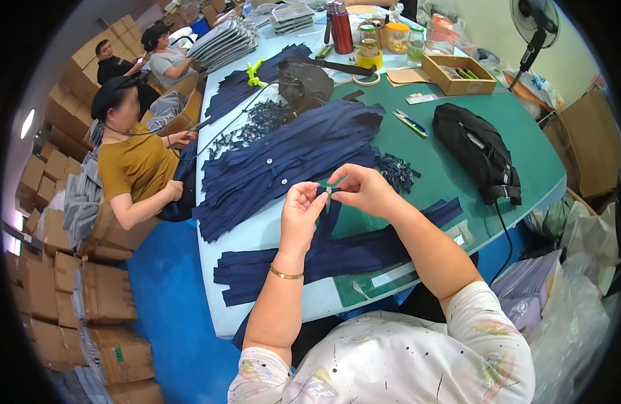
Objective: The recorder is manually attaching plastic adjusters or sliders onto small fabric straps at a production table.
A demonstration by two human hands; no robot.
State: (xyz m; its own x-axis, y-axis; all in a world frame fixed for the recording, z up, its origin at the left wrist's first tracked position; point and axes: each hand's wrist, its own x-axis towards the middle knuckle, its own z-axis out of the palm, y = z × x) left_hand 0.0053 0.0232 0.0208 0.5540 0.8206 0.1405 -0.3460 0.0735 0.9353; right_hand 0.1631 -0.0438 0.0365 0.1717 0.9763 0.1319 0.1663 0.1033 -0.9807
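My left hand [299,212] and my right hand [366,190] meet above the near part of the table, fingertips pinched. Between them is the end of a navy zipper tape [328,219], which hangs down from the fingers. A small pale, shiny piece [329,190] shows at the fingertips; it looks like a zipper slider. Below my hands lies a stack of navy zipper tapes [270,268]. Just beyond is a larger pile of tapes [290,151]. A heap of small dark pieces with shiny bits [396,173] lies right of that pile.
A black bag-like bundle [473,151] with a cord lies at right. Snips [411,124], a wooden box [459,75], jars [396,38] and a red flask [339,28] stand farther back. A co-worker in a mustard top [137,165] sits at the left edge; cartons [108,293] line the floor.
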